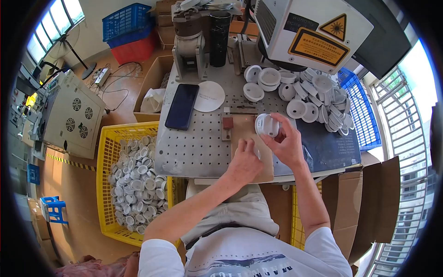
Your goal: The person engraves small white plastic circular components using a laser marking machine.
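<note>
My right hand (287, 141) holds a round white plastic part (267, 126) on its edge between thumb and fingers, above the perforated metal plate (198, 152). My left hand (246, 161) is just left of it, fingers curled down over a brown board (264, 174); what its fingertips hold, if anything, is hidden. A small red block (228, 123) sits on the plate beyond my left hand. Behind my right hand lies a heap of similar white parts (322, 85).
A phone (182, 106) and a white disc (210, 96) lie at the plate's left. The machine head (314, 34) overhangs the back. A yellow basket (105, 184) of white parts stands at left, an open carton (348, 203) at right. Part of another person (99, 267) shows at lower left.
</note>
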A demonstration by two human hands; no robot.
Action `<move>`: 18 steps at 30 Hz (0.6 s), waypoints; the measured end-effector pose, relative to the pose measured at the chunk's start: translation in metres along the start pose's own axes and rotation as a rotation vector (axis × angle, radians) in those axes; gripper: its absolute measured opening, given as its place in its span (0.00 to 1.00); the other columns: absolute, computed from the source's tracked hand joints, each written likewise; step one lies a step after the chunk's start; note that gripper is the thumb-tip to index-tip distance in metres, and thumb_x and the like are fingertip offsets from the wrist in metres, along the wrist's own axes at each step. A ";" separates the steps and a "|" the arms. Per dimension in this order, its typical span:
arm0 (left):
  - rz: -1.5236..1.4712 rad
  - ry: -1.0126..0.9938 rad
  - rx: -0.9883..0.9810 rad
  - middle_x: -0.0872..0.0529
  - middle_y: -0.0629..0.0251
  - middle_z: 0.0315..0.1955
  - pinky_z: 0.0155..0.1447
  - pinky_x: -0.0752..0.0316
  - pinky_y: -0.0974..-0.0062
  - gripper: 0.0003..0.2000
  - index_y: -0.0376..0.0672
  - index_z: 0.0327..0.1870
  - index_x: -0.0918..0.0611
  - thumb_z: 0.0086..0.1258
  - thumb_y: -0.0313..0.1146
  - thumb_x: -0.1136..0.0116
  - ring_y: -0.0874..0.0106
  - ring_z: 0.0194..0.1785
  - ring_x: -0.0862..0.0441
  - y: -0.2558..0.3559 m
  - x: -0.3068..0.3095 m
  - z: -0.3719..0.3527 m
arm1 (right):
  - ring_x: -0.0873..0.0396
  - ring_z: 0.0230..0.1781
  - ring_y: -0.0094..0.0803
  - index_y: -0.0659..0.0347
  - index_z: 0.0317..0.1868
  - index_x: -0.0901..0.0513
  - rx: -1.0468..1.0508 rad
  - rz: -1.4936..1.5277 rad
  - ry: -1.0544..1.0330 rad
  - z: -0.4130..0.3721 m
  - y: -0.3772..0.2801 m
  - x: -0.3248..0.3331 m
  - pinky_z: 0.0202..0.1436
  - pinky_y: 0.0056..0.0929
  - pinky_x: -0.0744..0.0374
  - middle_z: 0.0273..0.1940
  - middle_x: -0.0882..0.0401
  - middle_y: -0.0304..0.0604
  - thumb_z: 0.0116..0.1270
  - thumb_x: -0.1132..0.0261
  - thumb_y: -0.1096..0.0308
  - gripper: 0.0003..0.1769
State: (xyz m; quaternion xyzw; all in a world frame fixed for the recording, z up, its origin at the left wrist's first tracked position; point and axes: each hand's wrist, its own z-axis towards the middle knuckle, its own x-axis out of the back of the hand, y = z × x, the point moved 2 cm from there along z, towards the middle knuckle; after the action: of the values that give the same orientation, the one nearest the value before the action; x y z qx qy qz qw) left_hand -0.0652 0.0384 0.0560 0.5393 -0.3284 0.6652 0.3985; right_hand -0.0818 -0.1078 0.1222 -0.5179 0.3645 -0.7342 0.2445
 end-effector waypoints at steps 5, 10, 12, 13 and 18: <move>-0.134 0.164 0.286 0.28 0.35 0.58 0.63 0.35 0.48 0.06 0.36 0.24 0.12 0.47 0.27 0.37 0.42 0.57 0.30 -0.056 0.000 -0.097 | 0.14 0.41 0.46 0.61 0.56 0.24 0.196 -0.151 -0.271 -0.008 0.005 -0.040 0.45 0.40 0.18 0.64 0.25 0.50 0.57 0.26 0.62 0.28; -0.108 0.327 0.404 0.31 0.37 0.60 0.61 0.33 0.50 0.05 0.31 0.22 0.15 0.43 0.21 0.36 0.42 0.56 0.31 -0.097 0.007 -0.122 | 0.15 0.42 0.48 0.61 0.55 0.24 0.164 -0.189 -0.239 -0.012 -0.005 -0.033 0.47 0.40 0.18 0.68 0.30 0.52 0.58 0.27 0.63 0.26; -0.107 0.297 0.436 0.30 0.39 0.59 0.60 0.32 0.52 0.06 0.30 0.24 0.16 0.43 0.21 0.37 0.43 0.56 0.30 -0.094 0.007 -0.121 | 0.15 0.42 0.49 0.61 0.54 0.24 0.127 -0.195 -0.233 -0.013 -0.003 -0.033 0.47 0.41 0.18 0.68 0.31 0.53 0.59 0.27 0.63 0.25; -0.109 0.295 0.428 0.30 0.39 0.59 0.60 0.32 0.52 0.06 0.30 0.24 0.16 0.43 0.21 0.37 0.43 0.56 0.30 -0.093 0.006 -0.120 | 0.15 0.41 0.50 0.62 0.53 0.24 0.148 -0.209 -0.259 -0.010 0.001 -0.039 0.46 0.42 0.18 0.66 0.29 0.53 0.59 0.27 0.64 0.24; -0.141 0.333 0.491 0.29 0.41 0.59 0.60 0.31 0.53 0.07 0.30 0.27 0.15 0.43 0.21 0.36 0.42 0.57 0.30 -0.094 0.000 -0.121 | 0.16 0.40 0.51 0.63 0.50 0.25 0.229 -0.273 -0.205 0.006 0.001 -0.054 0.43 0.45 0.19 0.59 0.24 0.50 0.60 0.28 0.66 0.21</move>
State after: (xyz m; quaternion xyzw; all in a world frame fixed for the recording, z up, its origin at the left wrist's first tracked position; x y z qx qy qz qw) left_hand -0.0370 0.1871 0.0321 0.5245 -0.0500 0.7747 0.3496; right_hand -0.0578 -0.0698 0.0912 -0.6034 0.1781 -0.7407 0.2359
